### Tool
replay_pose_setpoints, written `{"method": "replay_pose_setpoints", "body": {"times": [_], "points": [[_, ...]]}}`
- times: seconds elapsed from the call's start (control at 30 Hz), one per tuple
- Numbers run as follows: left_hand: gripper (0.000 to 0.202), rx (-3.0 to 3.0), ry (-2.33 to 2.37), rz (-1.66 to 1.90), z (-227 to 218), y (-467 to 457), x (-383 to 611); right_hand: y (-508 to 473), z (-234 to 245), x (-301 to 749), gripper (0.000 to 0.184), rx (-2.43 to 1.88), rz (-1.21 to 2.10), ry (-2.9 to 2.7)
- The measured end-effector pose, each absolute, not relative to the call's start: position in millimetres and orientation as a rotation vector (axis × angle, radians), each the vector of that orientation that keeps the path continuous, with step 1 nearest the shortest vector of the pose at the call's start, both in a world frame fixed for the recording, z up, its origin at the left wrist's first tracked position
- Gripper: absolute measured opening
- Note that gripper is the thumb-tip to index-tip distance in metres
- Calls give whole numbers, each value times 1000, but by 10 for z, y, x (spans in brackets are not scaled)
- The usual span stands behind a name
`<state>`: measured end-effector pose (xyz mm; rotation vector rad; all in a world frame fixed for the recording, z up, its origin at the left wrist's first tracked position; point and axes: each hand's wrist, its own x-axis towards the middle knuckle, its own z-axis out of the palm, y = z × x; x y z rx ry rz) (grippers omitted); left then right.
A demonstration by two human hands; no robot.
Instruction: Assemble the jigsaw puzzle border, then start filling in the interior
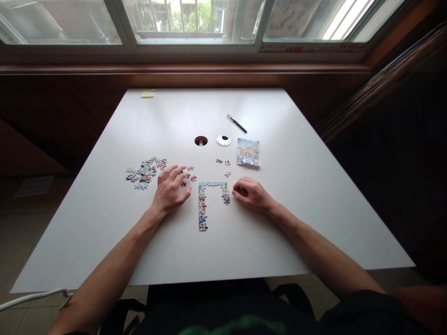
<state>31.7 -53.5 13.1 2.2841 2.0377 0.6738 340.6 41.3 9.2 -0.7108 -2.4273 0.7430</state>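
A partly joined jigsaw border lies on the white table, with a left side, a top edge and a short right side. My left hand is open, fingers spread low over a few loose puzzle pieces left of the border; it partly hides some. Just right of the border's short side, my right hand rests with its fingers curled in. Whether anything is between those fingers is hidden. Farther left is a heap of loose puzzle pieces. Several single pieces lie above the border.
Behind the right hand lies a printed puzzle packet. A black pen, a round metal cover and a cable hole are farther back. A yellow sticky note marks the far left corner. A white cable hangs at lower left.
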Motion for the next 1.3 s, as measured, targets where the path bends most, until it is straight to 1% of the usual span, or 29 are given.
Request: {"method": "replay_pose_setpoints", "body": {"times": [0.13,0.43,0.77,1.0,1.23,1.3], "points": [[48,2318,2041,521,123,-516,348,407,104,3387,8,-714,737,-2417],[56,2275,2030,418,103,-458,373,427,52,3386,8,-734,750,-2376],[54,2350,2004,478,46,-440,307,458,20,3392,6,-751,713,-2364],[54,2361,1959,458,18,-437,243,452,22,3406,7,-744,720,-2366],[56,2346,1908,585,23,-471,214,446,17,3425,7,-745,713,-2362],[56,2319,1882,679,40,-475,198,439,26,3430,7,-746,719,-2356]]}}
